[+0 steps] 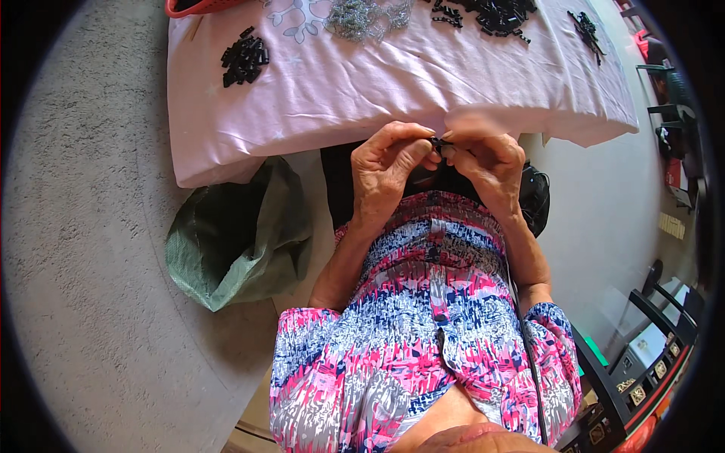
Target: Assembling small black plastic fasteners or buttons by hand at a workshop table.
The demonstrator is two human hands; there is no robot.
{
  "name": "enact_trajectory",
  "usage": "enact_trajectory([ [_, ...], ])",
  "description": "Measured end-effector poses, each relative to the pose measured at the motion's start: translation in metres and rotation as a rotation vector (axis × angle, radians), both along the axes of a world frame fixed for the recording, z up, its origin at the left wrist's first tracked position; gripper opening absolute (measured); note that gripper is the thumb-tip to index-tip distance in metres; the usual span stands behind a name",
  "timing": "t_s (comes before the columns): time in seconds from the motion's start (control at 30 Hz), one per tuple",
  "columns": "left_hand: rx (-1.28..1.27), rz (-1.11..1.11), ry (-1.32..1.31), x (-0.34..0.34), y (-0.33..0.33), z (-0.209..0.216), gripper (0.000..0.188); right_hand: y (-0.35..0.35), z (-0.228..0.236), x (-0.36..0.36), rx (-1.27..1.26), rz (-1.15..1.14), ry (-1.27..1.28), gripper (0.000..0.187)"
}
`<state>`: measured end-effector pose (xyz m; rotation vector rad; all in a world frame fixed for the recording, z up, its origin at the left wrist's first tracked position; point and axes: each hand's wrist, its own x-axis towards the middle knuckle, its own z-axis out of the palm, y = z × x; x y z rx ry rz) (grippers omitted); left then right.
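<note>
Just off the near edge of the cloth-covered table, my left hand [391, 160] and my right hand [487, 162] meet over my lap. Both pinch a small black plastic piece [439, 142] between thumb and fingers; most of it is hidden by the fingertips. On the pink tablecloth [332, 90] lie a small pile of black pieces [245, 58] at the left and a heap of silvery metal parts [366, 19] in the far middle. A larger heap of black pieces [502, 15] spreads to the right of it. A few thin black parts [586, 34] lie near the right corner.
A red basket [195, 7] stands at the table's far left corner. Below the table's left side, an open green woven sack [226, 257] rests on the floor. Black chairs [653, 309] stand at the right, and a black bag-like thing [537, 200] is beside my right forearm.
</note>
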<state>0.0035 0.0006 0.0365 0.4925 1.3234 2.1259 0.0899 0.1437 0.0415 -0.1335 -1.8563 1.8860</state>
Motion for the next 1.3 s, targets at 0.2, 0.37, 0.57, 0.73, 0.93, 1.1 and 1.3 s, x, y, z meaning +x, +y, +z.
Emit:
enact_trajectory([
  [0.2,-0.057,-0.026,0.045,0.000,-0.002,0.002,0.011,-0.004,0.002,0.003,0.025,-0.020,0.006,0.022],
  [0.37,-0.057,-0.069,0.033,-0.001,-0.004,-0.002,0.013,-0.003,0.003,0.006,0.110,-0.029,-0.011,0.021],
  [0.57,-0.022,-0.093,0.058,-0.001,-0.004,0.000,0.015,-0.006,0.005,0.009,0.040,-0.060,-0.039,0.025],
  [0.73,-0.011,-0.108,0.079,-0.001,-0.005,0.000,0.016,-0.003,0.003,0.013,0.073,0.005,-0.024,0.026],
  [0.93,-0.021,-0.141,0.042,-0.002,-0.007,0.000,0.017,-0.008,0.003,0.013,-0.060,-0.020,-0.077,0.024],
  [1.1,-0.020,-0.132,0.044,-0.001,-0.005,0.000,0.017,-0.003,0.000,0.014,0.010,-0.006,-0.043,0.024],
  [1.3,0.019,-0.164,0.166,-0.005,-0.007,-0.003,0.022,0.001,0.005,0.017,0.134,0.015,-0.045,0.022],
])
